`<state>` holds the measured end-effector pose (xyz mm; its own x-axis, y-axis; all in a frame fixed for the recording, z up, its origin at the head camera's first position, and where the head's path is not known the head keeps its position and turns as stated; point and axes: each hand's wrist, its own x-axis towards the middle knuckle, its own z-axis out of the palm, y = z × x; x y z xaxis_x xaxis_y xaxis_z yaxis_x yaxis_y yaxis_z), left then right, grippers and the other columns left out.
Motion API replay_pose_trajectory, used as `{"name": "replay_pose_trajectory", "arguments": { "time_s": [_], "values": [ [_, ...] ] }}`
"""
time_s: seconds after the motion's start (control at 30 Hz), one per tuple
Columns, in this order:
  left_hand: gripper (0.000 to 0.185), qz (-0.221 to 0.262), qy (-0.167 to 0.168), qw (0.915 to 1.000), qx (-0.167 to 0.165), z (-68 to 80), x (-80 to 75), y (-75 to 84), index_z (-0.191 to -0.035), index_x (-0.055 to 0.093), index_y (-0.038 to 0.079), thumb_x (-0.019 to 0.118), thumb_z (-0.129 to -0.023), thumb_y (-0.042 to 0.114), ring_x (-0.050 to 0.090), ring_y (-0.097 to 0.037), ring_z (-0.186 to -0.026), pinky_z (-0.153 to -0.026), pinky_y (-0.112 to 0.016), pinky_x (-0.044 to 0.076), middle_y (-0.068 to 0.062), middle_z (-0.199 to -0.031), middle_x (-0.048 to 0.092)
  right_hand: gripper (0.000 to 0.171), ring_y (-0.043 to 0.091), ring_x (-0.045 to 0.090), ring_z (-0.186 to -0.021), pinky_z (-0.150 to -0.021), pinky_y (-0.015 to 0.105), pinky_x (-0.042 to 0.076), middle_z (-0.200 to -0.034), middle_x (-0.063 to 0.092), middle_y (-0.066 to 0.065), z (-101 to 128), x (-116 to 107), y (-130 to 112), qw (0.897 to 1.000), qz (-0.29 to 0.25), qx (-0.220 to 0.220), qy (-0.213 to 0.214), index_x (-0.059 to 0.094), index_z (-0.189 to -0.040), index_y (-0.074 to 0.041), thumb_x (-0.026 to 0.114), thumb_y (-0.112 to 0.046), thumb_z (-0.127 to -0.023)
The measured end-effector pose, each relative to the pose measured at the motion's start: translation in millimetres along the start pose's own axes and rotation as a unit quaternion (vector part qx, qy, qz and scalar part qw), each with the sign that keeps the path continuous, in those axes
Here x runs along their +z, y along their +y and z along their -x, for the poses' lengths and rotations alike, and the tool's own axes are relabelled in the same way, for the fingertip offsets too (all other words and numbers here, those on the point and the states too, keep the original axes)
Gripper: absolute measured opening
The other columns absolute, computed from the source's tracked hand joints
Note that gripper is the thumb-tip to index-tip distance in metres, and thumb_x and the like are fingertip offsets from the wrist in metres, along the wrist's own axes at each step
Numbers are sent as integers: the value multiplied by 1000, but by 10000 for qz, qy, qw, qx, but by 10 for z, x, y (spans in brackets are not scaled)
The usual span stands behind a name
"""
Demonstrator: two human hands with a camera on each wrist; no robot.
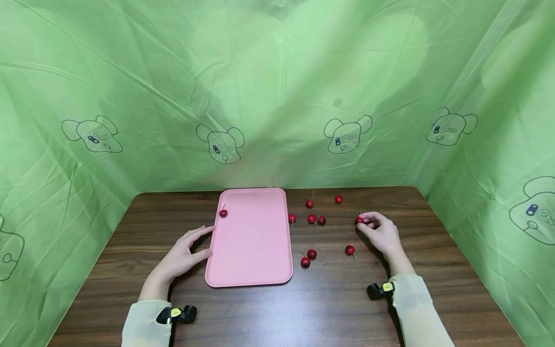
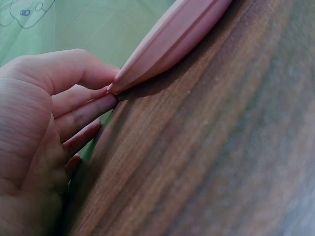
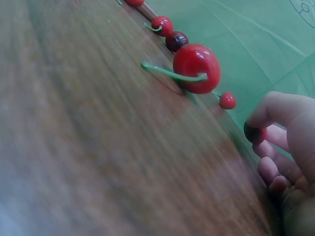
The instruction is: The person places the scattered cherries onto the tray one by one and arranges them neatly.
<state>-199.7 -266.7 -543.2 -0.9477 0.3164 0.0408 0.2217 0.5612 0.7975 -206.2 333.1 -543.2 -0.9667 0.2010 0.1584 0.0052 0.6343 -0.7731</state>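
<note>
A pink rectangular tray (image 1: 253, 241) lies on the table, with one red cherry (image 1: 223, 212) near its left rim. My left hand (image 1: 184, 255) touches the tray's left edge, thumb and index finger spread apart along it. In the left wrist view, the fingertips of the left hand (image 2: 64, 103) meet the tray's rim (image 2: 162, 46). At the right, my right hand (image 1: 381, 233) pinches a cherry (image 1: 359, 220) between thumb and fingers. That held cherry (image 3: 254, 132) looks partly dark in the right wrist view, and a bigger-looking stemmed cherry (image 3: 197, 69) lies nearer the camera.
Several more stemmed cherries lie right of the tray, among them a cherry (image 1: 292, 219) beside its edge, a cherry (image 1: 338, 199) towards the back and a cherry (image 1: 305, 262) nearer the front. Green cloth (image 1: 277, 96) walls in the brown wooden table (image 1: 329, 308).
</note>
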Motion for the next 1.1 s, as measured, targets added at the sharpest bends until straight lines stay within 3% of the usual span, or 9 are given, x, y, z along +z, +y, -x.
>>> {"name": "replay_pose_trajectory", "arguments": {
  "time_s": [0.47,0.7,1.1],
  "values": [
    [67,-37,-7,10000,-4,12,11,14,-159,59,14,84,-98,25,33,-51,-157,-121,-75,27,-28,-168,42,30,8,62,-94,-79,16,48,-116,76,17,0,-11,-31,9990,-385,139,-174,76,-125,-5,82,-17,-99],
    [67,-25,14,10000,-27,-11,-4,24,-159,59,17,84,-98,26,31,-51,-158,-121,-78,25,-27,-169,40,30,10,61,-94,-77,17,49,-118,74,19,5,-70,-102,9977,-665,156,-42,75,-127,-4,81,-14,-99],
    [67,6,-17,10000,2,-8,2,13,-159,58,15,84,-98,25,31,-51,-158,-121,-75,26,-27,-170,40,29,10,64,-92,-71,20,52,-115,77,17,45,-142,-513,9979,-637,-9,119,77,-124,-7,84,-17,-97]
  ]
}}
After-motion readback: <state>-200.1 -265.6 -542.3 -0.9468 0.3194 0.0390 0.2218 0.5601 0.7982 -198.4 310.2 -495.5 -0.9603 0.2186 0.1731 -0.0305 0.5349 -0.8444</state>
